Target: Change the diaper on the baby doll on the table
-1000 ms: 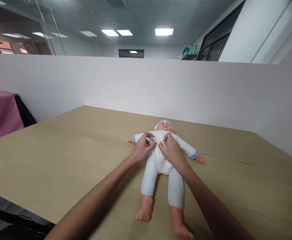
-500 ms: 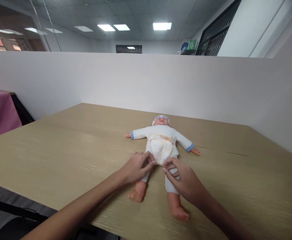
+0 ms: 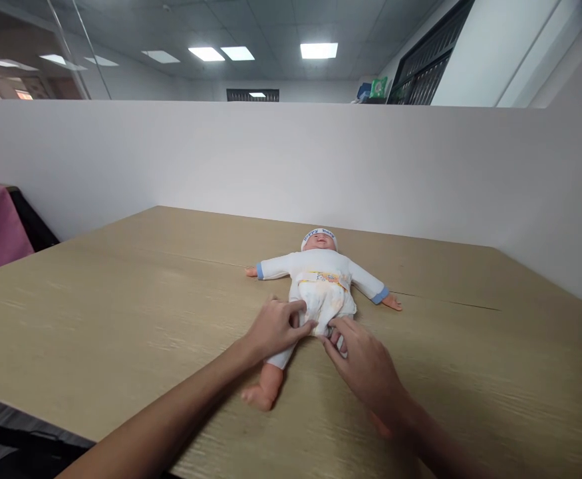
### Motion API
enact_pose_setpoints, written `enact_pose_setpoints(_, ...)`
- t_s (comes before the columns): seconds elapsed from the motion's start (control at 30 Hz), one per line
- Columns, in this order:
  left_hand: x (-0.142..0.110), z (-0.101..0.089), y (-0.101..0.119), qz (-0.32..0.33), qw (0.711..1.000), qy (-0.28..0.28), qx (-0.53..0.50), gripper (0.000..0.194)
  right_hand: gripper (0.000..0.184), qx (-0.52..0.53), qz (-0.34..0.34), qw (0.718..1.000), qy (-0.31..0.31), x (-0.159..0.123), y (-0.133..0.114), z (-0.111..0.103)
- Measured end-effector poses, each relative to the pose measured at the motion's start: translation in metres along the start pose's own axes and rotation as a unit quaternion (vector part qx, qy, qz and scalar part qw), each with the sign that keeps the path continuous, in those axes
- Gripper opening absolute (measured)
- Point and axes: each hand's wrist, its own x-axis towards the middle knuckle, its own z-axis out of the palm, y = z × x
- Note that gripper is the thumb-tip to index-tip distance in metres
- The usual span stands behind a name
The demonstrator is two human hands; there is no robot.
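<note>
On the doll point(image 3: 320, 262), a cap point(image 3: 319, 232) reads "Happy…" — below, both hands point(image 3: 309, 315) point(image 3: 327, 331) pinch the diaper point(image 3: 323, 293).

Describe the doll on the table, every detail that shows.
The doll lies on its back on the wooden-looking table, head toward the white partition, arms spread. It wears a white suit with blue cuffs and a white headband with dark lettering. Its bare hands and feet look like smooth plastic or vinyl. A white diaper with an orange-yellow waist strip covers its hips. The person's left hand and right hand are at the diaper's lower edge; the right mostly hides one leg.
</note>
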Motion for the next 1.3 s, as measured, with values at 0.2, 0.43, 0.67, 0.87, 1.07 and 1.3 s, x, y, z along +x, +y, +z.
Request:
enact_pose_setpoints(0.2,-0.002,-0.005,-0.005,0.089,0.994,0.050,-0.051,0.025,0.010,0.039,0.037,0.999,-0.004,-0.006,-0.006,-0.004)
enact_pose_setpoints(0.43,-0.005,-0.006,-0.004,0.067,0.992,0.034,-0.098,0.030,0.017,0.067,0.040,0.997,-0.007,-0.010,-0.012,-0.008)
enact_pose_setpoints(0.67,0.002,-0.008,-0.003,0.030,0.996,-0.018,-0.084,0.037,0.022,0.088,0.094,0.992,-0.012,-0.001,-0.013,-0.010)
enact_pose_setpoints(0.87,0.003,-0.006,-0.006,-0.039,0.977,-0.018,-0.210,0.038,0.033,0.165,0.175,0.970,0.014,0.009,0.003,-0.014)
enact_pose_setpoints(1.07,0.002,-0.007,-0.007,-0.133,0.922,0.002,-0.364,0.058,0.043,0.190,0.200,0.961,-0.006,0.013,0.016,-0.034)
enact_pose_setpoints(1.3,-0.001,-0.010,-0.008,-0.137,0.934,-0.020,-0.330,0.052,0.039,0.158,0.194,0.968,-0.021,0.009,0.004,-0.043)
